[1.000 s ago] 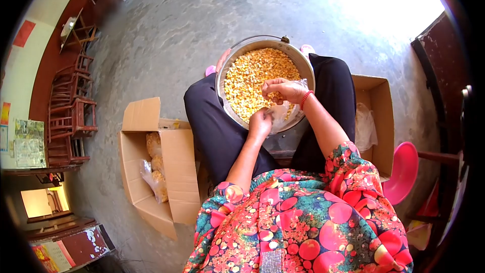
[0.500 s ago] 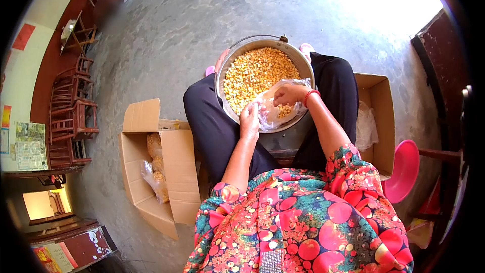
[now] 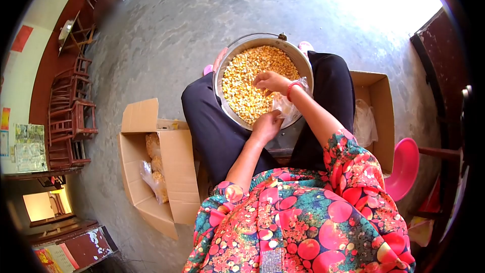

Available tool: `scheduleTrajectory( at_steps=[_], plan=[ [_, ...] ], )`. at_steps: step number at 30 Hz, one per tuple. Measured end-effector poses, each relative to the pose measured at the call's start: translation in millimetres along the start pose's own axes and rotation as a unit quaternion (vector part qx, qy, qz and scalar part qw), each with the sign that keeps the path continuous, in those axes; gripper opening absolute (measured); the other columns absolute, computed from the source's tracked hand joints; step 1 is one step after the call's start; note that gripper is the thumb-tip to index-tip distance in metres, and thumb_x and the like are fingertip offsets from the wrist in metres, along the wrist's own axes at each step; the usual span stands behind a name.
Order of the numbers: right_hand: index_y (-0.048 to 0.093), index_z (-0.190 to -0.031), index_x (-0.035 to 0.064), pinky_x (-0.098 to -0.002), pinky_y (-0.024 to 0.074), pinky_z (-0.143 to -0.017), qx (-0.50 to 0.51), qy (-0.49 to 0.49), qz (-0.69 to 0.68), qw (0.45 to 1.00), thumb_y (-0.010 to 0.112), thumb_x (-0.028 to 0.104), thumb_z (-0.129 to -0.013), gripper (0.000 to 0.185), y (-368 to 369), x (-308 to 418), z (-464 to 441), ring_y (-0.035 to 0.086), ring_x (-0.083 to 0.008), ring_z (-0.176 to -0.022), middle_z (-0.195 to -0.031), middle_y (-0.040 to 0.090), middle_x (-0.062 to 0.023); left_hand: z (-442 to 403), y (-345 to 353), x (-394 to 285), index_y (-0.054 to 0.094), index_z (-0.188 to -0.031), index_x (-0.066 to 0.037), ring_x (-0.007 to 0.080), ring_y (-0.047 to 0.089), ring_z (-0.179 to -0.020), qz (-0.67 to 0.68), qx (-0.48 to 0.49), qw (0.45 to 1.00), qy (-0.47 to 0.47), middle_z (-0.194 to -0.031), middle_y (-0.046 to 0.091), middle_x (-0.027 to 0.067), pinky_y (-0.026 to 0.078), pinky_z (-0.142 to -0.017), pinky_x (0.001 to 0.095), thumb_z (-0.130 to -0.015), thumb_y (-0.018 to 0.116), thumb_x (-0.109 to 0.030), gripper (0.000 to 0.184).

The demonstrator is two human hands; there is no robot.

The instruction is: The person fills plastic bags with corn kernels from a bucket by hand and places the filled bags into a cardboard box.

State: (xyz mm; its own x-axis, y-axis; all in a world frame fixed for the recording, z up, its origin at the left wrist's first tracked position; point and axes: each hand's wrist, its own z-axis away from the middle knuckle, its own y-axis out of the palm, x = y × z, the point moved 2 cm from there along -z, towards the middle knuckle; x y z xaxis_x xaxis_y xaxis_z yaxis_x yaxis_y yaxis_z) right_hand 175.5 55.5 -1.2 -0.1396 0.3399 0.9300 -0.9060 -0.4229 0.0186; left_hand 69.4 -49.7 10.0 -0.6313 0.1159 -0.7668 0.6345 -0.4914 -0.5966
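Observation:
A metal bucket (image 3: 219,91) of yellow corn kernels (image 3: 252,71) stands between my knees. My left hand (image 3: 267,126), at the bucket's near rim, is closed on the edge of a clear plastic bag (image 3: 287,107). The bag hangs crumpled over the near right part of the bucket. Over the kernels, my right hand (image 3: 272,82) reaches in from the right, palm down with its fingers bent and apart; I see nothing held in it. Its wrist, with a red bracelet, passes above the bag.
On the left, a cardboard box (image 3: 183,172) holds several filled clear bags (image 3: 158,178). Another cardboard box (image 3: 382,106) with clear plastic (image 3: 365,124) stands to the right, beside a pink basin (image 3: 404,169). Wooden chairs (image 3: 83,120) line the far left wall.
My right hand has moved out of the bag, left and up over the kernels. My left hand has shifted right and down, and the bag has bunched toward the right rim.

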Motion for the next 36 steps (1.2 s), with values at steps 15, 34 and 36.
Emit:
scheduleTrajectory(
  at_steps=[15, 34, 36],
  plan=[
    [0.056, -0.092, 0.012, -0.0365, 0.0433, -0.074, 0.127, -0.028, 0.522, 0.843, 0.053, 0.022, -0.066, 0.028, 65.7, -39.6, -20.7, 0.054, -0.0286, -0.085, -0.082, 0.056, -0.0177, 5.1, -7.2, -10.7, 0.056, -0.094, -0.005, 0.0305, 0.056, -0.082, -0.026, 0.046, 0.998, 0.018, -0.086, 0.058, 0.0181, 0.045, -0.07, 0.0376, -0.064, 0.06, -0.022, 0.034],
    [0.059, -0.082, 0.0067, -0.0216, 0.0413, -0.055, 0.119, -0.062, 0.068, 0.989, 0.047, 0.024, -0.078, 0.022, 3.2, 8.0, 13.5, 0.049, -0.0064, -0.066, -0.073, 0.054, 0.0018, -6.7, 0.3, 26.7, 0.058, -0.073, 0.002, 0.0078, 0.051, -0.061, 0.146, -0.11, 0.983, -0.032, -0.065, 0.058, 0.0069, 0.042, -0.056, 0.0249, -0.075, 0.056, -0.013, 0.015],
    [0.059, -0.081, 0.0063, -0.0211, 0.0408, -0.051, 0.14, 0.07, 0.012, 0.988, 0.048, 0.024, -0.077, 0.021, -4.6, 31.0, 30.0, 0.049, -0.0059, -0.064, -0.068, 0.054, 0.0021, -9.5, 0.4, 35.0, 0.057, -0.077, 0.001, 0.0091, 0.049, -0.055, 0.149, -0.127, 0.98, -0.029, -0.063, 0.056, 0.0039, 0.04, -0.053, 0.0248, -0.077, 0.053, -0.012, 0.014]
  ],
)
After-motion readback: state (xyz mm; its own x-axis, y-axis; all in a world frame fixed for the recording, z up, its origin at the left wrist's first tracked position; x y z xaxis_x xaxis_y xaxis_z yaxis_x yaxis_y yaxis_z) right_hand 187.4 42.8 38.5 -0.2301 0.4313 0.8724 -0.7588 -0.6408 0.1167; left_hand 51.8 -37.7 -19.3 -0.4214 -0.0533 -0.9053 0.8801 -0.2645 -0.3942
